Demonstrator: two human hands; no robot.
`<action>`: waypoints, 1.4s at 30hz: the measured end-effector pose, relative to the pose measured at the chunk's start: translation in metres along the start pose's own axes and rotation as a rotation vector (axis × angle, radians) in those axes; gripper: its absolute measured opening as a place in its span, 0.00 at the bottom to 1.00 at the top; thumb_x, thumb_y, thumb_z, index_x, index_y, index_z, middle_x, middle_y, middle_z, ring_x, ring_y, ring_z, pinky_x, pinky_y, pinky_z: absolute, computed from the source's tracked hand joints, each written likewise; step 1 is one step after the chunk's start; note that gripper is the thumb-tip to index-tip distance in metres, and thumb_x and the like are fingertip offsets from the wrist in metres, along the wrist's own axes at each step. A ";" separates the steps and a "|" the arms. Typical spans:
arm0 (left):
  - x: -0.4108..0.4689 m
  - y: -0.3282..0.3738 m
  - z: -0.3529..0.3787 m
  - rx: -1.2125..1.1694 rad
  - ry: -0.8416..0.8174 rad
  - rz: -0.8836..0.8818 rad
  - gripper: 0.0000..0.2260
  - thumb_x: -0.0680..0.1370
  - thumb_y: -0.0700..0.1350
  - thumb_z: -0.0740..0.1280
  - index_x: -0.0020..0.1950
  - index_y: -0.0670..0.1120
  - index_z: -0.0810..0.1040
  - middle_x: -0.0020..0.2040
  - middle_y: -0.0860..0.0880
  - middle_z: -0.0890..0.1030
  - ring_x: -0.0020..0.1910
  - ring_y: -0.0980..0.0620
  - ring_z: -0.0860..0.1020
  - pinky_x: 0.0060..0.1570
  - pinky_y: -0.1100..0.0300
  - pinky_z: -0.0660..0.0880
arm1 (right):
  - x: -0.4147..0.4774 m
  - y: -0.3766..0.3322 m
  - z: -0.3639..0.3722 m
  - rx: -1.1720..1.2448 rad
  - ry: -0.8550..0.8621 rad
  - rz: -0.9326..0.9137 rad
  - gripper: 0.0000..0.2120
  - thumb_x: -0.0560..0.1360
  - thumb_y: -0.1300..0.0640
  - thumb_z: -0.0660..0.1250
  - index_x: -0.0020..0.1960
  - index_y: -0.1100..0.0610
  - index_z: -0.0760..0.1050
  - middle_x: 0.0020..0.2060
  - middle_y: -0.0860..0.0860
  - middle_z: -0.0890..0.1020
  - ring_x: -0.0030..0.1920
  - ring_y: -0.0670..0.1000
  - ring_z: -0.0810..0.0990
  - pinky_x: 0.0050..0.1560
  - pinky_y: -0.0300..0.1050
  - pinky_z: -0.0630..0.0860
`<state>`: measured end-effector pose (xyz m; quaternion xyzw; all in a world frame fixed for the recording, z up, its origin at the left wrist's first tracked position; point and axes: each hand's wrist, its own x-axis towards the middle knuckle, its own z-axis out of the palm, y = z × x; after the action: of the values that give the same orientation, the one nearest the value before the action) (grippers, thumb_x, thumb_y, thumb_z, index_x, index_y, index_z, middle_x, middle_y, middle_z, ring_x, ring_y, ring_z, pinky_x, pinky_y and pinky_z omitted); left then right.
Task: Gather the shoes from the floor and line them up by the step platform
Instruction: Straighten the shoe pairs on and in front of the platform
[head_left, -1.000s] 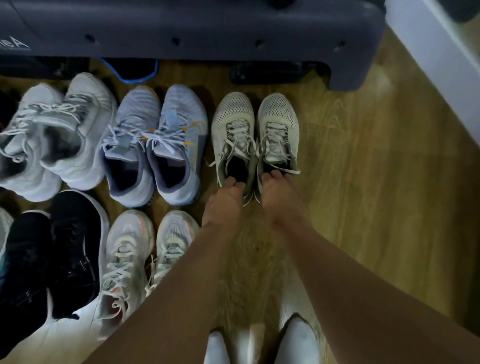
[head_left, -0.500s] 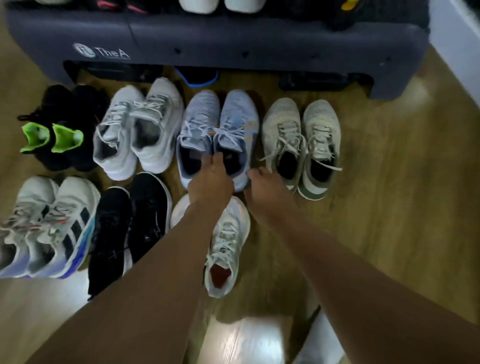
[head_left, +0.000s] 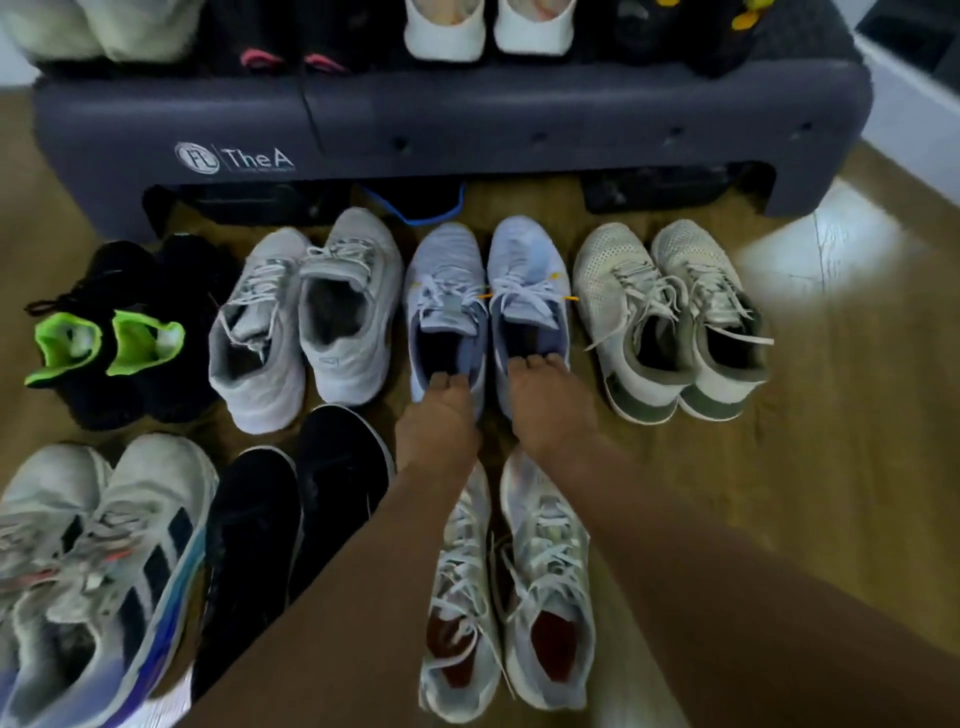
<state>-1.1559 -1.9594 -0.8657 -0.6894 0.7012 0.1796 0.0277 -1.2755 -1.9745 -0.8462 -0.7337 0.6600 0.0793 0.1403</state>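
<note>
**Both hands on the pale blue pair, third slot in the front row**

Your left hand (head_left: 439, 421) and right hand (head_left: 550, 410) each hook their fingers over a heel collar of the pale blue pair (head_left: 527, 280), one shoe apiece. Both shoes are flat on the floor (head_left: 831, 467), toes towards the step platform (head_left: 467, 130). The pair sits between the grey pair (head_left: 306, 317) and the off-white mesh pair (head_left: 670, 317), with the black pair with green lining (head_left: 119, 338) at the far left, so I read four pairs as lined up. Nearer you lie the striped white pair (head_left: 93, 561), the plain black pair (head_left: 291, 535) and the white pair with red insoles (head_left: 514, 587). I'd judge you a little past halfway, though I cannot tell whether that near row already counts as placed.
</note>
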 end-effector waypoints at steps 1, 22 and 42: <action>0.000 0.000 0.003 0.006 0.022 0.014 0.14 0.75 0.39 0.63 0.60 0.43 0.73 0.58 0.44 0.74 0.51 0.40 0.79 0.45 0.50 0.75 | 0.002 -0.002 0.002 0.000 0.025 0.002 0.13 0.77 0.62 0.59 0.61 0.59 0.70 0.58 0.57 0.77 0.62 0.57 0.71 0.55 0.51 0.73; 0.020 -0.103 -0.065 -0.101 0.221 -0.032 0.24 0.75 0.47 0.65 0.70 0.44 0.66 0.70 0.41 0.65 0.67 0.41 0.69 0.60 0.46 0.72 | 0.032 -0.118 -0.034 0.232 0.111 -0.228 0.16 0.76 0.60 0.61 0.63 0.58 0.69 0.60 0.58 0.74 0.60 0.61 0.73 0.55 0.53 0.72; 0.024 -0.188 -0.046 0.068 0.212 -0.059 0.14 0.78 0.44 0.60 0.63 0.43 0.72 0.59 0.44 0.77 0.55 0.39 0.78 0.49 0.50 0.74 | 0.071 -0.191 0.015 0.109 0.043 -0.364 0.18 0.74 0.63 0.63 0.63 0.61 0.64 0.57 0.60 0.76 0.55 0.62 0.75 0.42 0.48 0.66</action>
<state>-0.9635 -1.9925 -0.8699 -0.7237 0.6851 0.0811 -0.0178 -1.0769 -2.0195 -0.8626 -0.8339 0.5225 0.0009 0.1776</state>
